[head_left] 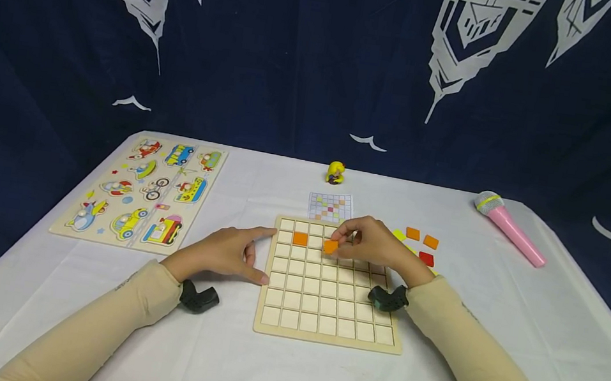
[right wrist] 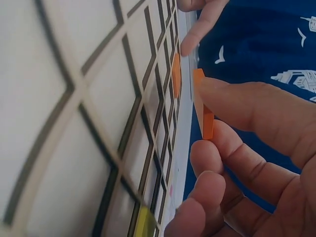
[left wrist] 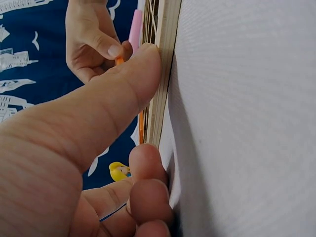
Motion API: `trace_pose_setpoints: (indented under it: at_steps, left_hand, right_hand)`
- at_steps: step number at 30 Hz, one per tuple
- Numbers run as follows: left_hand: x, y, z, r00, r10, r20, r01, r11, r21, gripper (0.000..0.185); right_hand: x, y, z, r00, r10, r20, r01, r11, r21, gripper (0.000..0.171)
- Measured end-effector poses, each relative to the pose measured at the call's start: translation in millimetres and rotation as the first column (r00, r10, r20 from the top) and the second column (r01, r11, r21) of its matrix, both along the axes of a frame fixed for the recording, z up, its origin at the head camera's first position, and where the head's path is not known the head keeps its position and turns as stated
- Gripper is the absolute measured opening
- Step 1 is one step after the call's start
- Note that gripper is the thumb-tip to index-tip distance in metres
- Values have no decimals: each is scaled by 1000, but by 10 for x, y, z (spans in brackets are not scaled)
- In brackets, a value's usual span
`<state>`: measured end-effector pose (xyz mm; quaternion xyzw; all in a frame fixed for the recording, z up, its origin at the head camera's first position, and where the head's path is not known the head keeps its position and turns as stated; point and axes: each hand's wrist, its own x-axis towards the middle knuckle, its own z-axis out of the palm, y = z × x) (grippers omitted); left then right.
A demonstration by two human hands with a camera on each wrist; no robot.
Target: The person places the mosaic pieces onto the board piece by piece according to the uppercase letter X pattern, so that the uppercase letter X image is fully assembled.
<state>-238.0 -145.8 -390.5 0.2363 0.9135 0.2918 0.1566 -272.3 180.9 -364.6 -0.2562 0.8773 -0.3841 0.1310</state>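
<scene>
Pinching an orange tile (head_left: 330,246) between thumb and fingertips, the right hand (head_left: 376,246) holds it just above the grid board (head_left: 326,333), near the far edge. One orange tile (head_left: 300,239) sits seated left of the grip; the cells nearer the person lie open. The left hand (head_left: 224,252), fingers straight, touches the board's left edge; no writing is legible.

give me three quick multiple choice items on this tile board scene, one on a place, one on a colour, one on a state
1. Where is the pink microphone?
A. far right of the table
B. on the vehicle puzzle
C. on the grid board

2. What colour is the tile that the right hand pinches?
A. blue
B. orange
C. green

3. How many tiles already sit in the grid board?
A. none
B. one
C. a full row

Answers: 1 A, it lies near the table's right edge. 2 B, the right wrist view shows it orange between the fingertips. 3 B, one orange tile lies in the second row; the left hand rests at the board's left edge.
</scene>
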Motion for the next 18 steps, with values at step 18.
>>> trace_pose_setpoints:
  at_steps: [18]
  left_hand:
    - [-13,-15,-5,1000,-7,1,7,1000,4,101]
  right_hand:
    - [-5,-276,-41,998,57,-9,-56,996,71,16]
